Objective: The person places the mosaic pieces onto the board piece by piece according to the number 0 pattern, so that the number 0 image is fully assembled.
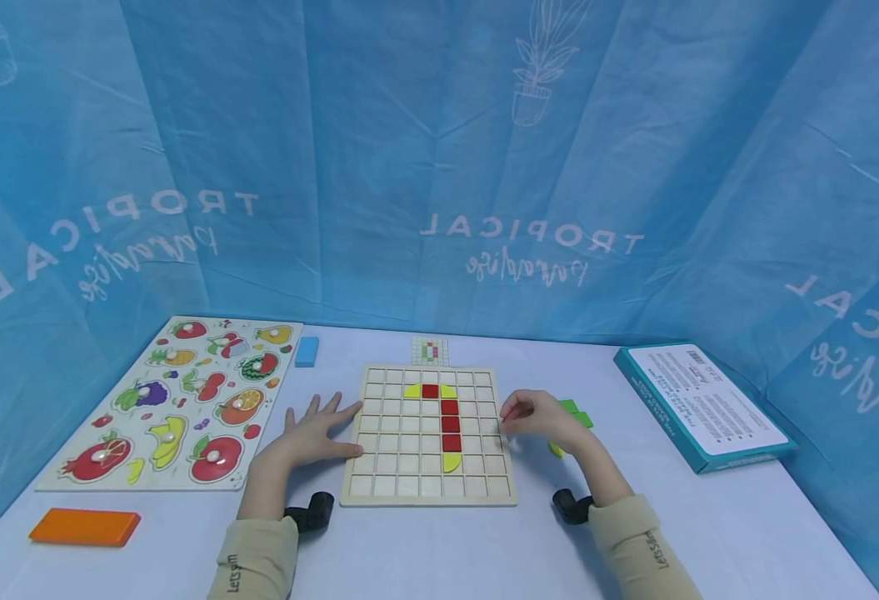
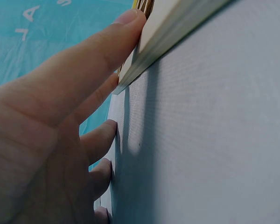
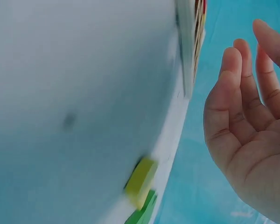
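A wooden grid board (image 1: 379, 486) lies flat with several red squares (image 1: 450, 424) and rounded yellow pieces (image 1: 451, 462) in its cells. My left hand (image 1: 312, 435) is spread at the board's left side, with thumb and index finger touching its frame. In the left wrist view, the thumb (image 2: 116, 44) rests on the board's edge. Over the board's right edge hovers my right hand (image 1: 540, 418), its fingers loosely bent. No piece shows between those fingers in the right wrist view. Green pieces (image 1: 580, 416) and a yellow piece (image 1: 556, 450) lie beside this hand, partly hidden by it.
Behind the board lies a small pattern card (image 1: 429, 351). A fruit puzzle board (image 1: 207, 354), a blue block (image 1: 307, 352) and an orange block (image 1: 84, 527) are on the left. A teal box (image 1: 709, 408) lies at the right. Blue curtains (image 1: 379, 167) hang behind the table.
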A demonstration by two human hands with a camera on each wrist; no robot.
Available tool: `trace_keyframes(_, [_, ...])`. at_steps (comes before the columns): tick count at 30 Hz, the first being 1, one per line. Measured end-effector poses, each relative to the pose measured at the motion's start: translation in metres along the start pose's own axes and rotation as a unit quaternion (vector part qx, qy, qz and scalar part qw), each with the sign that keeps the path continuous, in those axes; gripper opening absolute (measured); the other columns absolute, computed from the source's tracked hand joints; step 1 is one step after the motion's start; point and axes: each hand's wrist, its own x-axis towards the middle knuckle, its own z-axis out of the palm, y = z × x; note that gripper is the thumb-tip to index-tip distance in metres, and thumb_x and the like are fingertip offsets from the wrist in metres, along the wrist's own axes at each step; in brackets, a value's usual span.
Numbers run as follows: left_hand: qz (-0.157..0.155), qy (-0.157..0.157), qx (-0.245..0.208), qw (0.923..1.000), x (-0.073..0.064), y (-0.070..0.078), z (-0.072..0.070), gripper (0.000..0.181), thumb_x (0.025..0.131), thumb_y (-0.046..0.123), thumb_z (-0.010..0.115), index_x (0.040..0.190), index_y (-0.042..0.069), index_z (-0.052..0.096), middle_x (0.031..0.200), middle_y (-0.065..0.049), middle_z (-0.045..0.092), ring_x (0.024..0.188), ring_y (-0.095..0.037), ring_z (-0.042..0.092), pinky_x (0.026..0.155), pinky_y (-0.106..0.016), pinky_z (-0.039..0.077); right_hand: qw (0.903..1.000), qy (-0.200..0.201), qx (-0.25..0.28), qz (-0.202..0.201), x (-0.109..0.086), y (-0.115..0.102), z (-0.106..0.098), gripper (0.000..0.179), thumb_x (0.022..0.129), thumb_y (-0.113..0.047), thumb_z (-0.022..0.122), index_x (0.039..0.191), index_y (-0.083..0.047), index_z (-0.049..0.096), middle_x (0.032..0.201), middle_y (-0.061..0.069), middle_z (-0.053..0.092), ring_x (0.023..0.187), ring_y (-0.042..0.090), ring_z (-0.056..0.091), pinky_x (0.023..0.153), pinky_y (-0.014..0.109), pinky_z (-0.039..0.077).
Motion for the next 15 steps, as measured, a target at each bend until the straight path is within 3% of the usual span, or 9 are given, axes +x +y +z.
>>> trace_keyframes(15, [-0.001,0.0,-0.001,1.0,-0.002,0.003,-0.001,0.082,0.076,0.044,0.07,0.142,0.009,0.037,0.148,-0.028,0.018,0.135,-0.052,-0.001,0.1,-0.07,-0.008,0.9976,0.055,-0.007,0.041,-0.005,0.028,-0.029,0.016,0.082,-0.012,0.068,0.095,-0.004,0.062,0.089,0.004,0.063,0.082,0.018,0.056,0.077,0.034,0.046])
